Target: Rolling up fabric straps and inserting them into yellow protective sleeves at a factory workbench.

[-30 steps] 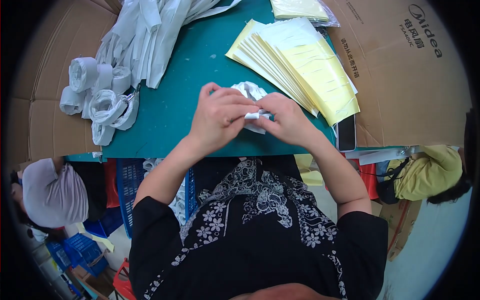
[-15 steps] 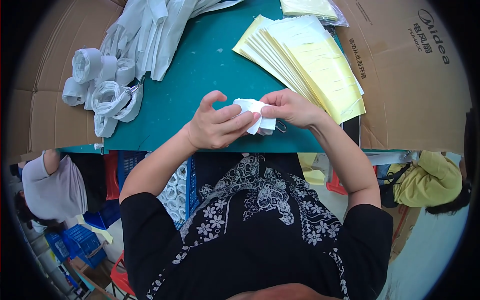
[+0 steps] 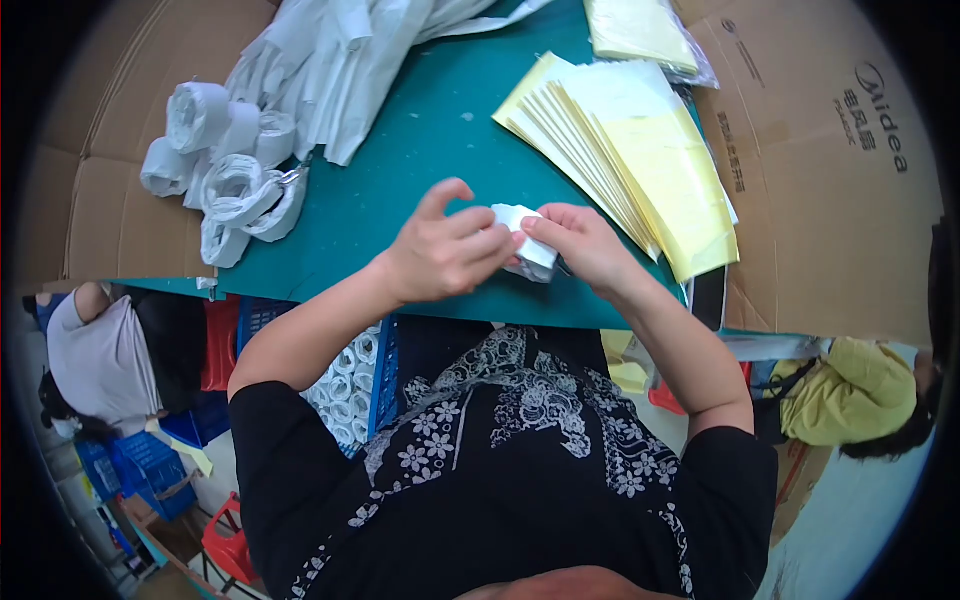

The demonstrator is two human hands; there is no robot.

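Note:
A small white wrapped roll (image 3: 535, 256) is between my hands, above the near part of the green table. My left hand (image 3: 452, 250) has its lower fingers curled against the roll's left side, with one finger raised clear of it. My right hand (image 3: 588, 248) grips the roll's right side, thumb pressed on the top face. Part of the roll is hidden behind my fingers. To the left sits a group of similar white rolls (image 3: 235, 190), one with a metal clip (image 3: 292, 176) showing. Long white strips (image 3: 350, 80) lie behind them.
A fanned stack of yellow sheets (image 3: 640, 150) lies right of my hands, with a bagged yellow pack (image 3: 645, 35) behind. Cardboard (image 3: 810, 170) flanks the green table (image 3: 430, 130) on both sides. Below its edge stands a blue crate (image 3: 385, 375) of white rolls. People sit at both sides.
My right thumb has pressed flatter over the roll, and the loose white flap on its front now lies closer. The whole view has shifted slightly.

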